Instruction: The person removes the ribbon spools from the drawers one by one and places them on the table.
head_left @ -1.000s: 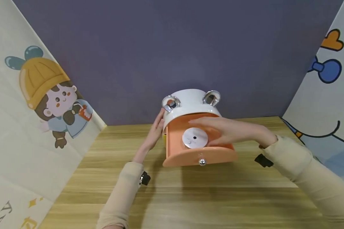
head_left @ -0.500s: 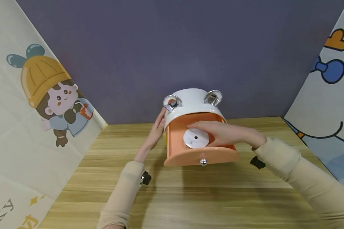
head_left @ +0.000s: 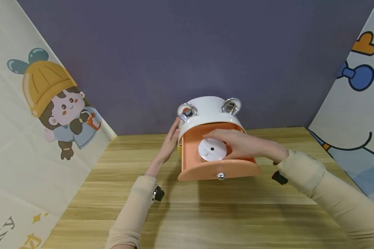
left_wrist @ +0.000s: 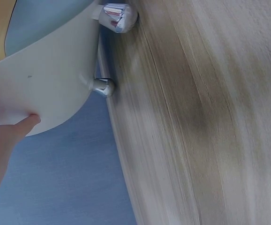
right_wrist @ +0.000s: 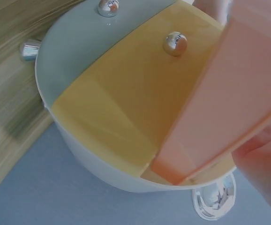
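Observation:
A white, bear-eared desktop drawer box (head_left: 208,105) with silver ears stands at the back of the table. Its orange top drawer (head_left: 190,147) is pulled out. In the drawer sits a round white spool (head_left: 210,152) with printed letters and a dark centre hole. My right hand (head_left: 237,143) reaches in from the right and grips the spool, thumb at the near side and fingers at the far side. My left hand (head_left: 169,143) rests along the box's left side with straight fingers. In the left wrist view, its fingertip (left_wrist: 31,120) touches the white shell.
Below the orange drawer are a yellow drawer (right_wrist: 121,93) and a grey-blue drawer (right_wrist: 86,51), both pushed in, with silver knobs. The box has silver feet (left_wrist: 105,87). A dark wall (head_left: 143,69) stands behind the wooden table (head_left: 118,166), with printed panels at both sides.
My right hand has moved left and closed in around the spool. My left hand stays against the box's side, and the drawer stays out.

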Available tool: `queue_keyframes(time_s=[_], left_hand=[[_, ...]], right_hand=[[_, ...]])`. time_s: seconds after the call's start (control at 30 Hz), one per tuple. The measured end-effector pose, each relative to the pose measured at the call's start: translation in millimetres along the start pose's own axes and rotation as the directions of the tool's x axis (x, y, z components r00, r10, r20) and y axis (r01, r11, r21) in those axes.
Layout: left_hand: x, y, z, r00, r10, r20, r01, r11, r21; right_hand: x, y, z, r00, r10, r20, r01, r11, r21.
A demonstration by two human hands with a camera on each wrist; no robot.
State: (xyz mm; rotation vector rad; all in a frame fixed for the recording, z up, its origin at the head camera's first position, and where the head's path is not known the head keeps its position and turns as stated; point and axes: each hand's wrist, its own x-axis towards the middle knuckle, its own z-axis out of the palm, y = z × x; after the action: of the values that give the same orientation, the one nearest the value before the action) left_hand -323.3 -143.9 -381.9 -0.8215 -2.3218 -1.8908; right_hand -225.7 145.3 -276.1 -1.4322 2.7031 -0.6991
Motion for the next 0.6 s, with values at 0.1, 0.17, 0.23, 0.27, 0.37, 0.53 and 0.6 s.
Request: queue_keyframes(time_s=[0.1, 0.17, 0.23, 0.27, 0.37, 0.53, 0.6], left_hand=[[0.1, -1.5, -0.2, 1.0, 0.015, -0.006, -0.015, 1.0, -0.001], [-0.2, -1.4, 0.1, 1.0, 0.02, -0.009, -0.02, 1.0, -0.005], [-0.6, -0.8, 0.1, 1.0, 0.021, -0.007, -0.021, 1.0, -0.008], [-0.7, -0.8, -0.1, 1.0, 0.023, -0.005, -0.023, 1.0, -0.008], [-5.0, 14.4, 0.8, 1.0, -0.002, 0.016, 0.002, 1.0, -0.011], [-10.7, 33.3, 2.5, 0.999, -0.026, 0.035, 0.027, 1.0, -0.008], [-10.9, 33.0, 2.5, 0.999, -0.024, 0.032, 0.025, 1.0, -0.007]], right_hand=[[-0.9, -1.7, -2.2, 0.998, -0.037, -0.045, 0.036, 0.999, -0.041], [-2.1, -2.8, -4.8, 0.995, -0.06, -0.082, 0.054, 0.996, -0.069], [-3.5, -4.0, -8.3, 0.991, -0.071, -0.113, 0.061, 0.994, -0.091], [-4.5, -4.5, -10.3, 0.99, -0.07, -0.124, 0.059, 0.994, -0.092], [-8.7, -7.0, -17.1, 0.986, -0.067, -0.151, 0.054, 0.995, -0.086], [-19.4, -13.4, -30.4, 0.978, -0.049, -0.201, 0.032, 0.996, -0.089], [-25.1, -16.2, -37.0, 0.973, -0.043, -0.225, 0.019, 0.994, -0.107]])
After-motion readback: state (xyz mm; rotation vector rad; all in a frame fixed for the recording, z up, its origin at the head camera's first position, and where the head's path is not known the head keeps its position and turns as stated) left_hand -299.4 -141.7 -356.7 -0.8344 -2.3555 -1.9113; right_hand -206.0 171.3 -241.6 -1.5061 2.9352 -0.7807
